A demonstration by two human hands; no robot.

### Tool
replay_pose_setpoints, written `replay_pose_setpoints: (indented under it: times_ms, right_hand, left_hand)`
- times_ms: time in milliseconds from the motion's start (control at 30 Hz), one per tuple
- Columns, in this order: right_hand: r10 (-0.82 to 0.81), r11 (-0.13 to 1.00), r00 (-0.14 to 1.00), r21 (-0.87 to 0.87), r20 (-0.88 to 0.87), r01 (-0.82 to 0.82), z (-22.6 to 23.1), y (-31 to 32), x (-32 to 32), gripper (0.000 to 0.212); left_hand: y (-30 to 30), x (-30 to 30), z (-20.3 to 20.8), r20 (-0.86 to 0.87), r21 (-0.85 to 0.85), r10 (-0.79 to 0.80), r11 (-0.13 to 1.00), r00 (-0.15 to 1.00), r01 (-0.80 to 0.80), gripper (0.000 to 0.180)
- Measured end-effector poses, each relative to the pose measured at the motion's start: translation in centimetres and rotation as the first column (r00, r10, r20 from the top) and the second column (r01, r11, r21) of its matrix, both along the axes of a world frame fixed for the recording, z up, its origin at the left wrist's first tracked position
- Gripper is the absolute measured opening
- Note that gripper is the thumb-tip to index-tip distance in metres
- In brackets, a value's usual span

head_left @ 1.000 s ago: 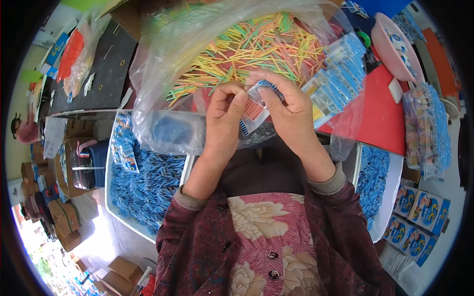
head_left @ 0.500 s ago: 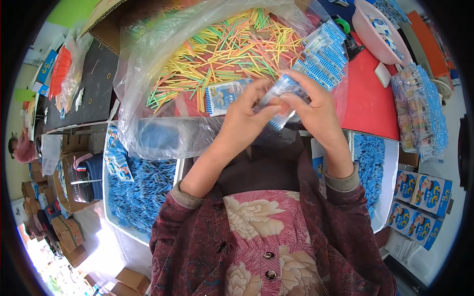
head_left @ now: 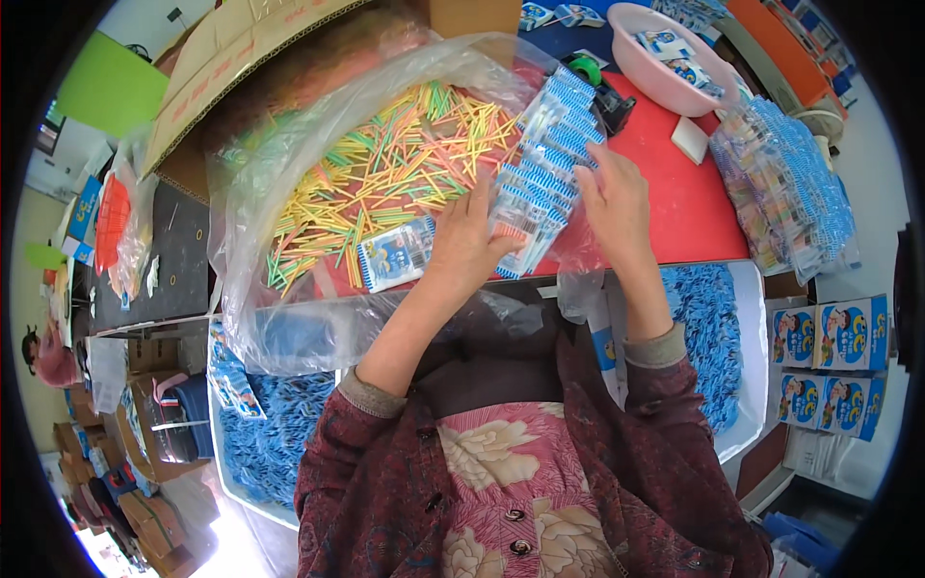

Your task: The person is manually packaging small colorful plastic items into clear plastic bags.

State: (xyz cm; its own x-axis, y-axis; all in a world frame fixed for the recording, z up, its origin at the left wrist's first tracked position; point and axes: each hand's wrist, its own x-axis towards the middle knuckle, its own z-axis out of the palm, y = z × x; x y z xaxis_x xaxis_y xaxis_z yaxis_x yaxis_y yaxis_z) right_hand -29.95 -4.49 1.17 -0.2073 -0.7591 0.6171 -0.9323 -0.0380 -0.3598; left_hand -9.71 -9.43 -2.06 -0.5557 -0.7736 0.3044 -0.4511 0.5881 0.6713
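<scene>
My left hand lies at the near end of a row of overlapping blue-and-white sachets. Its fingers are stretched out, and the thumb reaches over the edge of the nearest sachet. Whether it presses on that sachet I cannot tell. On the right side of the row, my right hand is raised, fingers apart, holding nothing. Another sachet lies flat to the left of my left hand. Beyond it spreads a heap of thin yellow, green and pink sticks on clear plastic.
A cardboard box stands at the far left. At the far right are a pink basin, a black tape dispenser and a bundle of bagged sachets. White bins of blue packets flank my lap on both sides.
The sachet my two hands held up is now out of their grip, at the row's near end. My right hand has opened, and the view has shifted.
</scene>
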Motion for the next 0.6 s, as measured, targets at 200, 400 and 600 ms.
replay_pose_setpoints:
  times_ms: [200, 400, 600]
  right_hand:
    - [-0.005, 1.000, 1.000, -0.008, -0.020, 0.005, -1.0, -1.3, -0.3, 0.022]
    - [0.086, 0.991, 0.996, -0.109, 0.020, -0.083, -1.0, -1.8, 0.2, 0.014]
    - [0.285, 0.958, 0.958, -0.046, 0.043, -0.283, 0.0, -0.6, 1.9, 0.009]
  left_hand:
    - [-0.6, 0.0, -0.9, -0.037, 0.099, -0.058, 0.993, 0.998, 0.061, 0.097]
    - [0.4, -0.1, -0.3, -0.165, 0.132, -0.081, 0.986, 0.983, 0.104, 0.096]
    - [0.9, 0.4, -0.5, -0.234, 0.219, -0.083, 0.966, 0.969, 0.136, 0.099]
